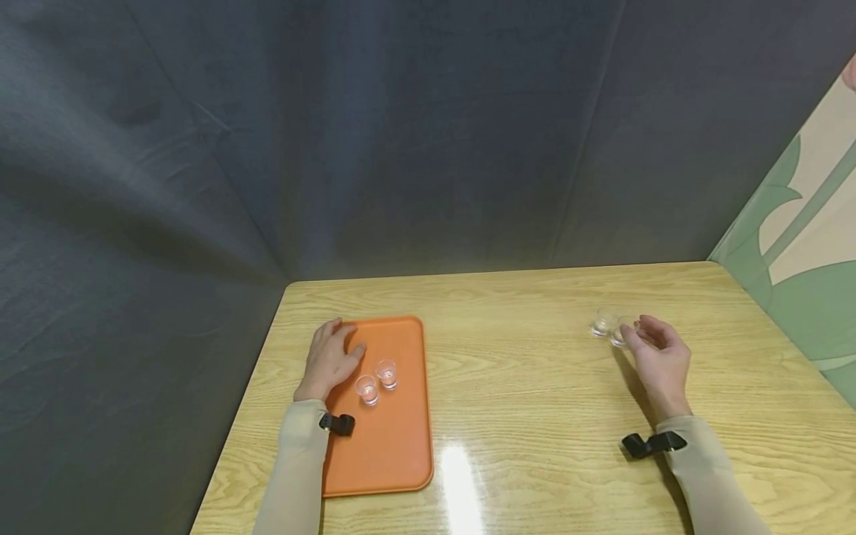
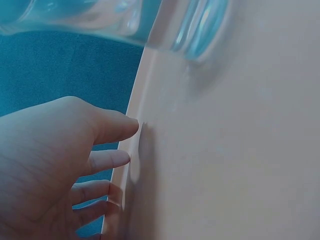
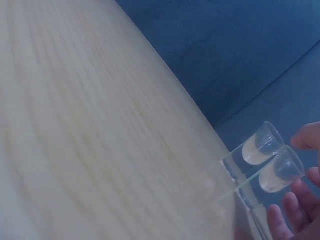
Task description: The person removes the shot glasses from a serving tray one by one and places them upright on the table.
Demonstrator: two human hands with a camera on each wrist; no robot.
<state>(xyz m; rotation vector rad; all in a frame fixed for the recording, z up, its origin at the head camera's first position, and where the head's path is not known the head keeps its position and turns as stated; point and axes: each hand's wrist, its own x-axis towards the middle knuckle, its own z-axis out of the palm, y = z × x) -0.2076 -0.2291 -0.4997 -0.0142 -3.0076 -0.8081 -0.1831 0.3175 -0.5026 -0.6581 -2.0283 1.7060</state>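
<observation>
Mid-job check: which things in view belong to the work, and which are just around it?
Likely part of the job:
- left hand, at the tray's edge
- right hand
- orange tray
- left pair of cups, on the tray
- right pair of cups, by the right hand

Just around:
- table
- dark curtain
- leaf-patterned wall

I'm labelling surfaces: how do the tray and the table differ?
The tray is orange, the table yellowish with wood grain. The tray is smaller than the table. The tray has a raised rim; the table looks flat. Both bear clear glasses.
</observation>
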